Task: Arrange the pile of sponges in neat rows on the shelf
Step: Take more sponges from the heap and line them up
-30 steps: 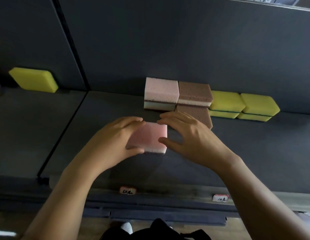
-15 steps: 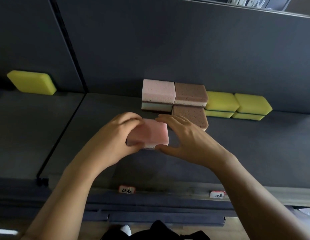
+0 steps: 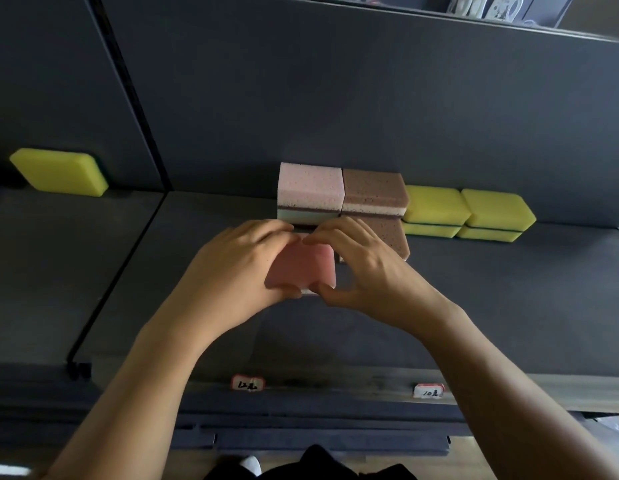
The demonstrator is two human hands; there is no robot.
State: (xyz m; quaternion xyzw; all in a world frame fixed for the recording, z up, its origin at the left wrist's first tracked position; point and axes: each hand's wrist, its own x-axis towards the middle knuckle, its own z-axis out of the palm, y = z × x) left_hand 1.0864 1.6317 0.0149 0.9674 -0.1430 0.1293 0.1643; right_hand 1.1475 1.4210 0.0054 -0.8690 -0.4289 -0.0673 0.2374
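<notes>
You have the flat pink rectangular foam sponge held between both hands, on or just above the dark grey shelf; I cannot tell whether its underside touches the board. Your left hand wraps its left side, the fingers curled over the far edge and the thumb pressed against the near edge. Your right hand mirrors it on the right side, fingers arched over the far edge and thumb tucked under the near corner, so the sponge is pinched from both sides. It sits just in front of the pale pink speckled sponge, which tops a small stack against the back panel. Touching that stack on the right is a brown speckled sponge with a white layer, and a second brown sponge lies in front of it, partly hidden by your right fingers. Further right, two stacks of yellow foam sponges stand side by side in the same row. Well apart, on the left section of the shelf, a single yellow sponge leans against the back. Two small white price labels are fixed to the front rail below your forearms.
</notes>
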